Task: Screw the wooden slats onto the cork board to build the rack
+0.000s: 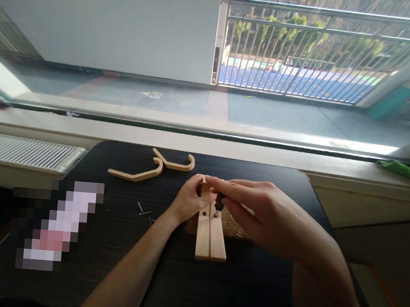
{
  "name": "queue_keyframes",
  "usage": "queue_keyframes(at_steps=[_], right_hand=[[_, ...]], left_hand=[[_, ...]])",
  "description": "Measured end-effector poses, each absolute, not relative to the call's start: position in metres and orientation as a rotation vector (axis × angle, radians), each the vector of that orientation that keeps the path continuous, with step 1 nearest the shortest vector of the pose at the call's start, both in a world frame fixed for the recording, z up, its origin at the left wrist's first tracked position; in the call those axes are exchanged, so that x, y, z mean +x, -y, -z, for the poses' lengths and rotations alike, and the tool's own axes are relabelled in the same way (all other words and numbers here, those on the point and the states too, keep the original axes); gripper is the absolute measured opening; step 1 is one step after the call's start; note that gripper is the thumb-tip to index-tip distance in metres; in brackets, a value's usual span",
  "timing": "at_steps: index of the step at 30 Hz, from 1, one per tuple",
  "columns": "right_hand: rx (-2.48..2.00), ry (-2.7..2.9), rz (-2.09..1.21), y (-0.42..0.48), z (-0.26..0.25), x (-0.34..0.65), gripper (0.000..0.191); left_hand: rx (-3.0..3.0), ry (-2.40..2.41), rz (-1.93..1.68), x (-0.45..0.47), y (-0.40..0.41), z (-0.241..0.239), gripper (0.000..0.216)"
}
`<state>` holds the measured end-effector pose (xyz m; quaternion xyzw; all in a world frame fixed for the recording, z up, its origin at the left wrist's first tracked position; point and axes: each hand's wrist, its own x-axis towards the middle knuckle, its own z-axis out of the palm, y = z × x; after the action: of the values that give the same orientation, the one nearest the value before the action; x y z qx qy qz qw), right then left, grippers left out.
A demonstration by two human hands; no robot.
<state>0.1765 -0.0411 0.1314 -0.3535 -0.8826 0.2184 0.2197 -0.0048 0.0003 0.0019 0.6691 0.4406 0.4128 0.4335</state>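
Two pale wooden slats (203, 241) lie side by side, their near ends pointing toward me. A dark round hole or screw head shows in the left slat. My left hand (187, 200) is closed around the far part of the slats from the left. In my right hand (266, 210) is a short dark screwdriver (219, 202), gripped between the fingers and held upright. Its tip meets a small screw (215, 216) in the right slat. Under the slats sits a brownish block with small holes (236, 225), partly hidden by my right hand.
Several loose screws (146, 212) lie left of my left hand on the black table (176, 283). Farther back are two hooked wooden pieces (135, 176). A blurred-out item (68, 223) is at the left. Beyond the table are a windowsill (149, 137) and a radiator (23, 153).
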Motion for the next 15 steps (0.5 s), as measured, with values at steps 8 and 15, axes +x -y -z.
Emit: queue_keyframes(at_steps=[8,15], right_hand=[[-0.900,2.411,-0.657,0.0402,-0.1302,0.1760,0.028],[-0.957,2.409,-0.586,0.0383,-0.1279,0.1789,0.022]], left_hand=[[1.600,-1.120,-1.045,-0.0058,0.0003,0.0052,0.018],[1.619,-1.126,-1.040,-0.0060,-0.0003,0.0010,0.016]])
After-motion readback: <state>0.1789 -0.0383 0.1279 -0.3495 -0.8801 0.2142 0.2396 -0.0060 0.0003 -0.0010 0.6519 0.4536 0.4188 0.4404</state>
